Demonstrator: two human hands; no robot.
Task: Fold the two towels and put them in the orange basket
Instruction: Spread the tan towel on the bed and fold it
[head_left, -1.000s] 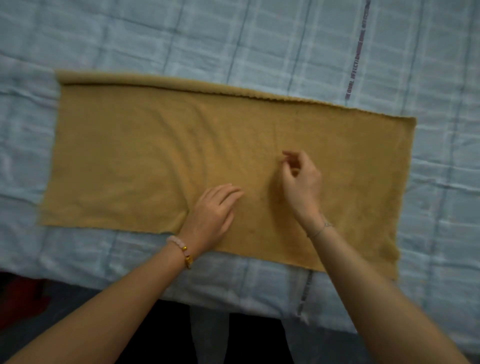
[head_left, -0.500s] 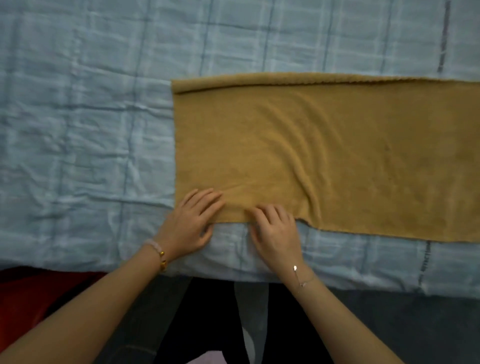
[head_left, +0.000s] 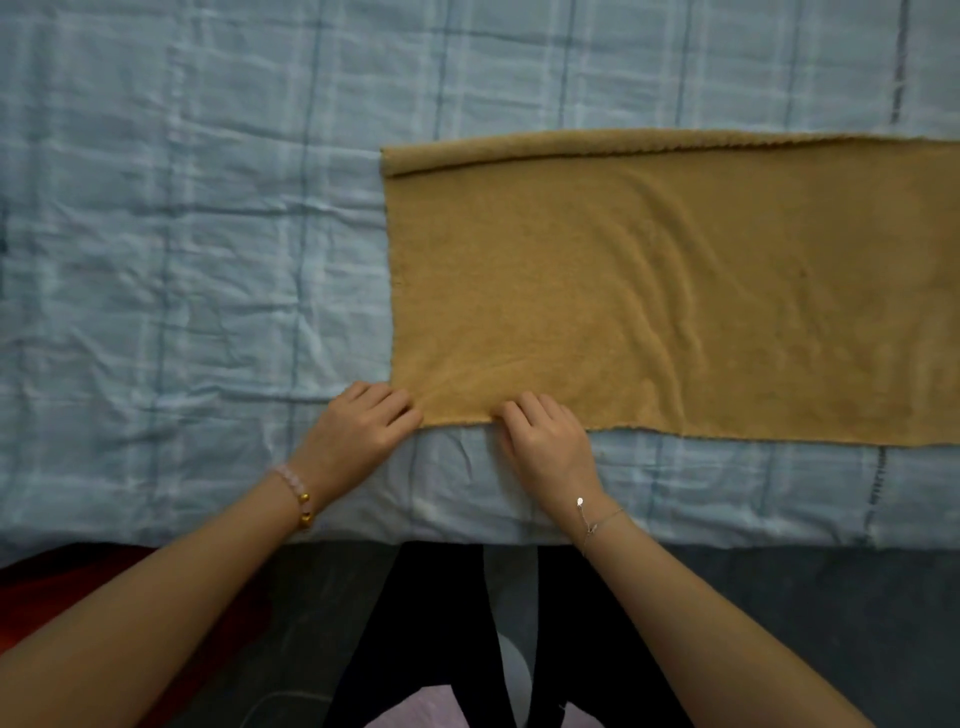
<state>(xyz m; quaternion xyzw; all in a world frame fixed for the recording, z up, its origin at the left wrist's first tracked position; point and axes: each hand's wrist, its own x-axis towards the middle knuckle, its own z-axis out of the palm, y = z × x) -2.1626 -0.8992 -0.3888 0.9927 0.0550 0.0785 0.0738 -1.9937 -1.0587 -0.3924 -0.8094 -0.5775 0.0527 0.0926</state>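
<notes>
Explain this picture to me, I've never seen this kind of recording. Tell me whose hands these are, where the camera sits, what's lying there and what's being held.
There is no machine here. A person works with bare hands, and the single camera sits on their head, looking forward and down, so the arms enter from the bottom of the picture. The left hand wears a bead bracelet, and the right hand wears a thin chain bracelet. Both have bent fingers at the near edge of a mustard-yellow terry towel, by its left corner. The towel lies spread on a pale blue checked quilt, with its far edge rolled over. Whether the fingers already pinch the edge cannot be told. Only one towel shows.
</notes>
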